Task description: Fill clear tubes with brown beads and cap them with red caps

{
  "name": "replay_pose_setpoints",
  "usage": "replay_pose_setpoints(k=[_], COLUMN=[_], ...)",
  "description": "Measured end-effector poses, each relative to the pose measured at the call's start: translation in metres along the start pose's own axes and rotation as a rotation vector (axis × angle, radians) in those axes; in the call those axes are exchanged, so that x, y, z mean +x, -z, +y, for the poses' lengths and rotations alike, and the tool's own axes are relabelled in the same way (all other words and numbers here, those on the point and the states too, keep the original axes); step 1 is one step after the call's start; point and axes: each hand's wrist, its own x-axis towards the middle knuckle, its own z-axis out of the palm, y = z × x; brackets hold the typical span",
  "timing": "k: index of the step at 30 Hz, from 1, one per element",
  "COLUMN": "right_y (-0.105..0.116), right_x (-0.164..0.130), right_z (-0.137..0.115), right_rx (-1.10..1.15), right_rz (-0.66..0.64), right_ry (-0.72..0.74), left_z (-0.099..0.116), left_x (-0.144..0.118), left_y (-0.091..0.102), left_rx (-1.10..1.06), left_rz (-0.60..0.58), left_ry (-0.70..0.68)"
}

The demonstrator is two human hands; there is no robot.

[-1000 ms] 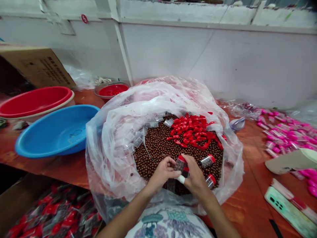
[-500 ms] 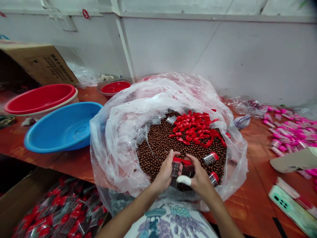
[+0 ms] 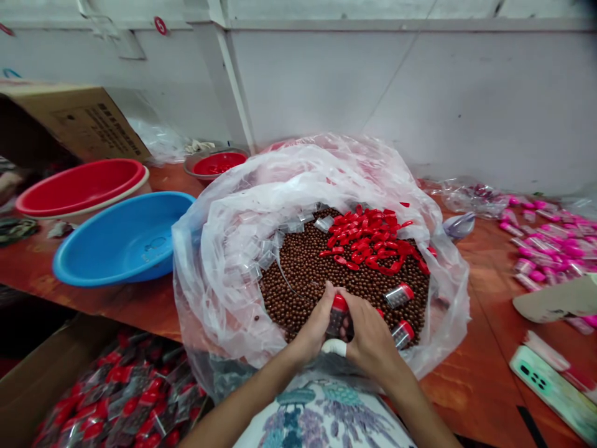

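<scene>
A big clear plastic bag (image 3: pixel 224 249) holds a heap of small brown balls (image 3: pixel 303 274), with a pile of red caps (image 3: pixel 368 239) and several empty clear tubes (image 3: pixel 261 249) on top. My left hand (image 3: pixel 314 326) and my right hand (image 3: pixel 370 339) are pressed together over the near side of the heap. Between them they grip a small clear tube with a red cap (image 3: pixel 339 314), filled with brown balls. My right thumb wears a white bandage. Two more capped, filled tubes (image 3: pixel 400 297) lie on the balls just right of my hands.
A blue basin (image 3: pixel 124 239) and a red basin (image 3: pixel 79 186) stand at the left, a small bowl of red caps (image 3: pixel 217 163) behind. A cardboard box (image 3: pixel 79 118) sits far left. Pink-capped tubes (image 3: pixel 550 249) lie at the right, a phone (image 3: pixel 543 382) near the right edge. Packed red items (image 3: pixel 116 398) fill a box below.
My hands have closed together around the tube, which earlier was held looser between them with a second tube. The view has shifted slightly to the left.
</scene>
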Motion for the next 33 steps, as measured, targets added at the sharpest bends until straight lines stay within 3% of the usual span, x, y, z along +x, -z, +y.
replay_pose_setpoints(k=[5, 11, 15, 17, 20, 22, 26, 29, 33], right_y=[-0.004, -0.006, -0.001, 0.005, 0.017, 0.022, 0.019, 0.012, 0.003], right_x=[0.0, -0.002, -0.006, -0.01, -0.018, -0.024, -0.021, -0.001, 0.037], right_z=[0.004, 0.011, 0.027, 0.041, 0.066, 0.078, 0.08, 0.07, 0.066], right_rx=[-0.093, -0.118, -0.205, -0.276, -0.405, -0.469, -0.485, -0.415, -0.349], right_rz=[0.017, 0.002, -0.017, 0.014, 0.061, 0.061, 0.03, -0.002, -0.02], right_ry=[0.077, 0.217, 0.203, 0.141, 0.058, 0.052, 0.075, 0.085, 0.082], left_z=[-0.001, -0.009, 0.009, 0.034, 0.081, 0.108, 0.137, 0.14, 0.14], left_x=[-0.002, -0.008, -0.001, 0.007, 0.023, 0.036, 0.066, 0.081, 0.079], left_y=[0.005, 0.007, 0.025, 0.044, 0.078, 0.098, 0.119, 0.119, 0.115], left_rx=[0.067, 0.065, 0.34, 0.59, 1.09, 1.453, 1.594, 1.65, 1.685], left_rz=[0.035, -0.043, -0.113, 0.016, 0.424, 0.656, 0.735, 0.747, 0.71], left_ry=[-0.107, -0.046, -0.13, -0.302, -0.582, -0.553, -0.427, -0.354, -0.344])
